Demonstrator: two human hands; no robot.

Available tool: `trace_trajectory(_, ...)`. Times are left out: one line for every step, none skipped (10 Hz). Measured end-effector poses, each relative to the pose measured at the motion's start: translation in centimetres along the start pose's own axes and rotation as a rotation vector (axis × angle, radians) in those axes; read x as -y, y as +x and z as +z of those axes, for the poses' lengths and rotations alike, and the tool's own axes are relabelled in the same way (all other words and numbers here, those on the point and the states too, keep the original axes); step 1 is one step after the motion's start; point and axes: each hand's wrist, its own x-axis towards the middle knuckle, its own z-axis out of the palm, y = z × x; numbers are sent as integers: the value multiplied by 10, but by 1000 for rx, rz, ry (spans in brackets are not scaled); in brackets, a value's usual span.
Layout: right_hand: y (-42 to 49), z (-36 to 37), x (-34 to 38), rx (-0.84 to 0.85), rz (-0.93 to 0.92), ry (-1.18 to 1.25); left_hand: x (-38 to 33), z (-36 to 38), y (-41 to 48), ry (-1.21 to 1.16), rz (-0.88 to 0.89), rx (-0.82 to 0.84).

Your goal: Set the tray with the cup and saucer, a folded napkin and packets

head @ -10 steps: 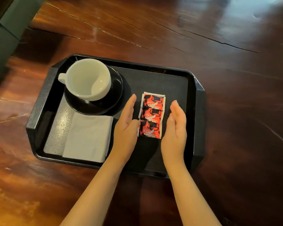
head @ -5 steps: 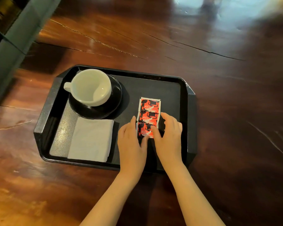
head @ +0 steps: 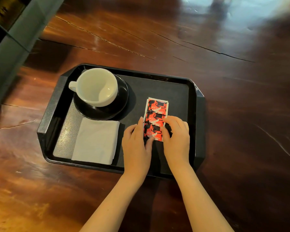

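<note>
A black tray lies on the dark wooden table. At its far left a white cup stands empty on a black saucer. A folded white napkin lies flat in front of the saucer. Three red and black packets lie in a row on the tray's right half. My left hand and my right hand rest palm down at the near end of the row. Their fingertips touch the nearest packet from both sides, without lifting it.
The wooden table has long cracks across its far part and a bright glare at the back right. A grey-green bench or frame runs along the table's left edge.
My hands stood upright on either side of the packets; they have dropped palm down and drawn back to the nearest packet. The camera view has shifted, so the tray sits lower in the picture.
</note>
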Motion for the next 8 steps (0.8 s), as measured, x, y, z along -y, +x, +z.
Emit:
trace_trajectory(-1,1,0,-24,0,3,0,0,0,-10,-12,1)
trace_trajectory(-1,1,0,-23,4,5,-1,1,1,-12,-18,-3)
trace_trajectory(-1,2,-1,-29,3,15,2,3,2,-10,-7,-10)
trace_trajectory(-1,3,-2,-29,16,20,3,3,4,-22,-6,-10)
trace_trajectory(-1,3,-2,-25,13,31,4,3,5,-18,-7,-7)
trace_trajectory(-2,0,-2,12,22,37,3,1,5,-26,-19,27)
trace_trajectory(-1,-6,1,57,45,50,4,-6,5,-53,8,39)
trace_trajectory(-3,-25,12,198,119,38,1,-21,3,-43,28,124)
